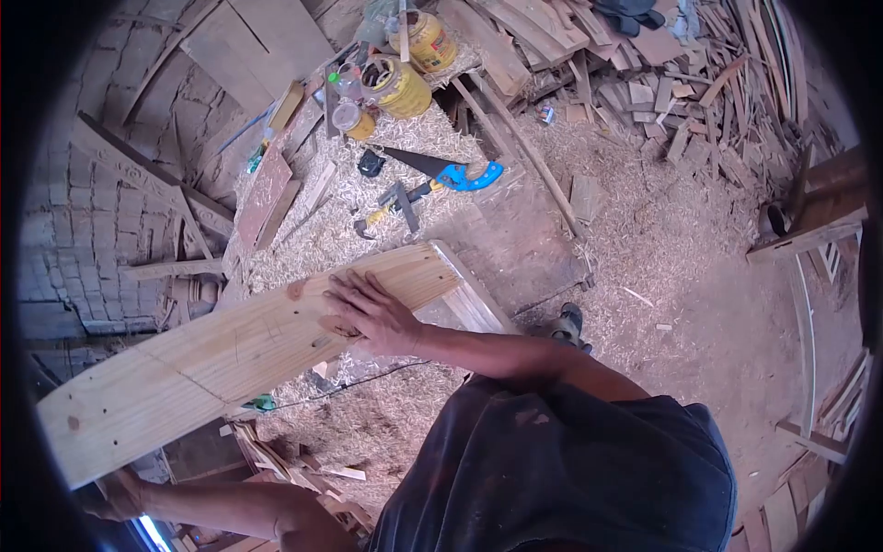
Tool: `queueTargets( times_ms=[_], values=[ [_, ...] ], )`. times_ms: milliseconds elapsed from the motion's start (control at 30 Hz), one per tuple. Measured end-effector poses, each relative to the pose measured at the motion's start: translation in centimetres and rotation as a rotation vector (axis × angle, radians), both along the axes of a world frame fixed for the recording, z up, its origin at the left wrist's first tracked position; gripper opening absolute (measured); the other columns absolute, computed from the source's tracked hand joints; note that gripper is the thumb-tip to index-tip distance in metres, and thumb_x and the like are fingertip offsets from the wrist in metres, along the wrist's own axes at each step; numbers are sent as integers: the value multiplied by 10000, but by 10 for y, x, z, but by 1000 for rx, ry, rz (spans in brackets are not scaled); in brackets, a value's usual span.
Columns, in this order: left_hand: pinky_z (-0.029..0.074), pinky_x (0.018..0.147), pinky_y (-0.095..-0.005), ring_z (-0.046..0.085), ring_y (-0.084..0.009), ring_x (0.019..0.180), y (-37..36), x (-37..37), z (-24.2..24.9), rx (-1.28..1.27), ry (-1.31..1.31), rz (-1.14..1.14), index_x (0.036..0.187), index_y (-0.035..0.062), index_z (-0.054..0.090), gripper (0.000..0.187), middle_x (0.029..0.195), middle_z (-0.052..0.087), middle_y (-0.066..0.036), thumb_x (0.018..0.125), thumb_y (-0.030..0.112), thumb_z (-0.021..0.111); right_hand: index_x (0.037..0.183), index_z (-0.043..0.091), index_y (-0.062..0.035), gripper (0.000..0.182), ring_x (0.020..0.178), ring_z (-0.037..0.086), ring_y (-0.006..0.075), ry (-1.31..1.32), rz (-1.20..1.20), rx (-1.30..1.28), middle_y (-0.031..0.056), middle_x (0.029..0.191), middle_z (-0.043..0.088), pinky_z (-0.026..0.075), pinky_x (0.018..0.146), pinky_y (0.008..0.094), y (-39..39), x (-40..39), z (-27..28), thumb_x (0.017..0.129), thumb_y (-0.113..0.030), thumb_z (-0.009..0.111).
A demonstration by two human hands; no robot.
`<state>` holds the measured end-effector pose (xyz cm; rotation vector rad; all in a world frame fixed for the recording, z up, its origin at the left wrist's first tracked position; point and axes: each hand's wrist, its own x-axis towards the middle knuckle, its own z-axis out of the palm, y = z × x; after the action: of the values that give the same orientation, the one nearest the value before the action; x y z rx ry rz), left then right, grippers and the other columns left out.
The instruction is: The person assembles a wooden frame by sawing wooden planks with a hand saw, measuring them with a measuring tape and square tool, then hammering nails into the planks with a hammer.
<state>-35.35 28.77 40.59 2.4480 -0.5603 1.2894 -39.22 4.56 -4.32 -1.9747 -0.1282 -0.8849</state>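
Observation:
A long pale wooden board (230, 345) with knots, small dark holes and pencil lines runs across the left half of the view. My right hand (368, 313) lies on top of it near its right end, palm down and fingers stretched out. At the board's lower left end my left hand (115, 495) grips the edge; shadow and the board hide part of its fingers. Under the right end is another pale wooden piece (474, 299), set at an angle. Beyond the board lie a hammer (400, 204) and a handsaw (451, 172) with a blue handle.
Wood shavings cover the workbench (515, 248). Yellow tubs (400, 87) and a small jar (352, 120) stand at its far end. A black cable (368, 375) runs below the board. Scrap wood (681, 101) is piled at the upper right, and a brick wall (101, 239) rises at left.

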Motion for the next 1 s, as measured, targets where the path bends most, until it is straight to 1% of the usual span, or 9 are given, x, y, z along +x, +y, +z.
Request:
queueTargets(
  times_ms=[200, 267, 400, 500, 600, 700, 800, 900, 1000],
  values=[
    [484, 1128, -438, 640, -310, 1318, -24, 57, 22, 118, 86, -28, 1439, 57, 652, 426, 1421, 689, -152, 1014, 93, 662, 1629, 400, -62, 995, 1583, 321, 466, 4, -17, 24, 218, 1717, 342, 265, 1282, 622, -5, 5, 9, 786, -330, 855],
    [484, 1129, -440, 639, -310, 1318, -40, 86, 25, 155, 106, -50, 1440, 57, 649, 426, 1422, 688, -152, 1016, 98, 657, 1634, 388, -56, 980, 1575, 334, 471, 11, -29, 48, 225, 1712, 347, 272, 1287, 605, -10, 13, 13, 797, -306, 833],
    [484, 1130, -444, 639, -312, 1318, -62, 125, 4, 199, 171, -82, 1444, 56, 645, 426, 1424, 685, -153, 1021, 108, 648, 1639, 372, -42, 955, 1558, 360, 477, 35, 13, 67, 234, 1700, 362, 289, 1297, 568, -29, 13, 20, 796, -222, 782],
    [484, 1132, -448, 638, -312, 1318, -67, 152, -32, 184, 255, -90, 1446, 56, 641, 426, 1426, 684, -154, 1024, 115, 641, 1638, 365, -27, 989, 1542, 390, 465, -16, 1, 110, 251, 1684, 376, 298, 1302, 555, -39, 14, 20, 748, -186, 767],
    [484, 1133, -451, 638, -313, 1318, -62, 168, -77, 168, 360, -81, 1449, 55, 637, 427, 1427, 682, -154, 1028, 123, 634, 1628, 372, -9, 1009, 1527, 417, 450, 0, 8, 141, 267, 1663, 395, 319, 1297, 543, -52, 13, 21, 725, -210, 776],
    [483, 1134, -455, 638, -314, 1318, -54, 174, -128, 144, 473, -66, 1452, 55, 634, 428, 1429, 680, -155, 1031, 130, 626, 1612, 399, 0, 1012, 1495, 462, 445, -44, -36, 145, 273, 1633, 434, 384, 1268, 523, -66, 13, 21, 708, -248, 779],
    [483, 1135, -458, 637, -315, 1318, -45, 178, -174, 129, 585, -38, 1454, 54, 630, 428, 1430, 679, -155, 1034, 137, 619, 1587, 436, 11, 976, 1461, 496, 452, -1, -54, 121, 291, 1598, 466, 389, 1262, 510, -71, 12, 15, 770, -360, 821],
    [483, 1137, -461, 637, -316, 1319, -35, 166, -224, 117, 720, -5, 1457, 54, 627, 429, 1432, 677, -156, 1038, 145, 612, 1546, 506, 15, 954, 1404, 559, 451, -60, -84, 131, 278, 1560, 520, 434, 1232, 517, -71, 5, 12, 747, -394, 831],
    [483, 1138, -465, 637, -317, 1319, -28, 141, -277, 87, 859, 27, 1460, 53, 623, 431, 1433, 675, -157, 1041, 152, 605, 1499, 573, 18, 873, 1397, 581, 449, -75, -90, 136, 266, 1548, 545, 480, 1196, 518, -75, -7, 12, 775, -404, 818]
  ],
)
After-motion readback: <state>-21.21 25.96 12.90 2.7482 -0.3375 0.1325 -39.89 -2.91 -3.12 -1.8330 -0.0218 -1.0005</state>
